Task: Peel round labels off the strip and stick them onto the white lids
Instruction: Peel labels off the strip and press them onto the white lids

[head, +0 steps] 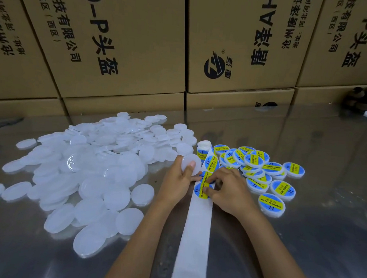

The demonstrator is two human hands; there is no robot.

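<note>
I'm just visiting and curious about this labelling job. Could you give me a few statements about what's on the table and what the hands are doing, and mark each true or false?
1. The left hand holds a plain white lid. True.
2. The pile of unlabelled lids lies to the right of the strip. False: it lies to the left; the labelled lids are on the right.
3. The right hand pinches at a round label on the strip. True.
4. The labels are red and green. False: they are blue with a yellow band.
5. Cardboard boxes stand behind the table. True.
</note>
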